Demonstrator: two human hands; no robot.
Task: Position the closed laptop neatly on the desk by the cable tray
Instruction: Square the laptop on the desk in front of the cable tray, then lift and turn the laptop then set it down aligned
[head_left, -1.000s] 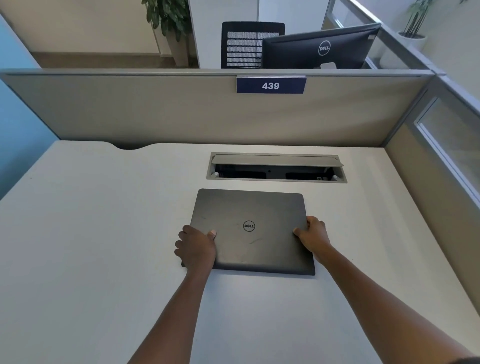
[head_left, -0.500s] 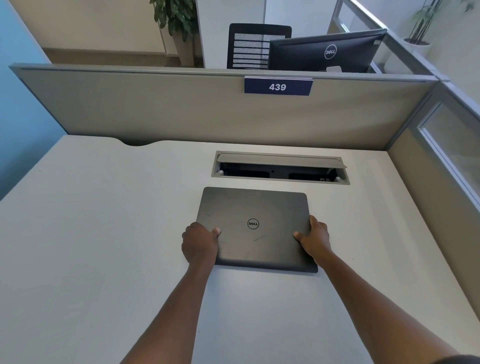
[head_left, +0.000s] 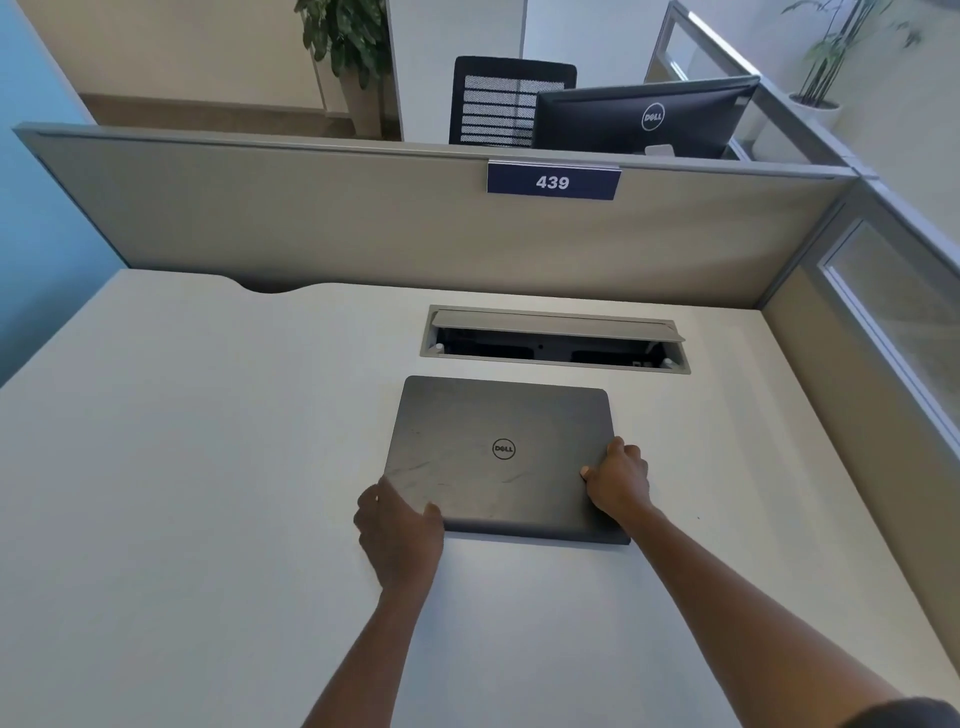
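Dark grey, closed laptop with a round logo on its lid lies flat on our pale, off-white bench, its far edge just short of the grey rectangular cable tray sunk into the benchtop, whose flap stands open. Our right hand grasps the laptop's right edge, thumb on the lid, fingers curled round the side. Our left hand grips the near left corner, thumb on top. Beyond the tray rises a beige fabric partition bearing a navy plate numbered 439.
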